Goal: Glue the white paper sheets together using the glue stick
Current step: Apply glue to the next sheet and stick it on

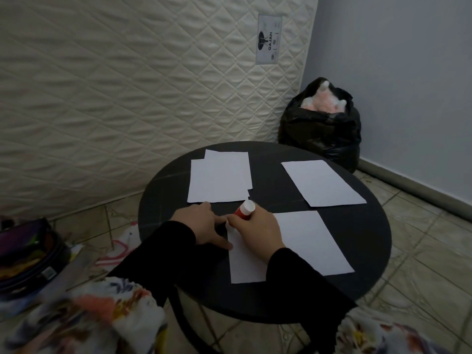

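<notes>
left hand (201, 224): flat on the table (357, 251), grip released, fingertips at the left edge of the near sheet (306, 241), pinning it.
stack (217, 181): far left, two sheets overlapped, askew.
glue stick (244, 210): right hand (258, 232) clenched on it, white end up, red body, at the near sheet's top-left corner. Cannot tell if the tip touches paper.
far sheet (323, 182): far right, lying alone, well apart from both hands.
risk: thin paper, pinned at one edge only; a drag stroke could wrinkle or skid it. Glue running off the edge would smear the table.
</notes>
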